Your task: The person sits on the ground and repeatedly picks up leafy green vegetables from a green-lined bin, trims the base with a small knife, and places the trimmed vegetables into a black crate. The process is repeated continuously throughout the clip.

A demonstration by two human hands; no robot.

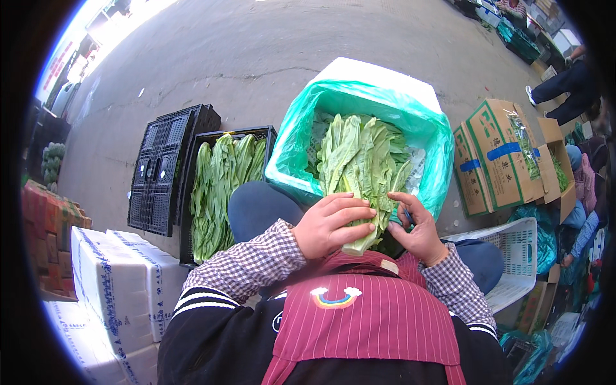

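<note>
A long bunch of leafy green lettuce (353, 159) lies over the near side of a white foam box (380, 77) lined with a green plastic bag (293, 139). My left hand (335, 221) rests flat across its stems, near the pale cut end, fingers spread. At the right edge of the bunch, my right hand (416, 228) has its thumb and forefinger on or beside a leaf, with a small dark blue object (408, 215) between its fingers; what that object is cannot be told. More leaves lie inside the box beneath the bunch.
A black crate (271, 139) of similar greens stands left, beside stacked black crates (159, 168). White foam boxes (113, 284) are piled lower left. Cardboard boxes (500, 159) and a white plastic basket (522, 260) stand right. Other people, one in dark trousers (563, 91), are at the far right.
</note>
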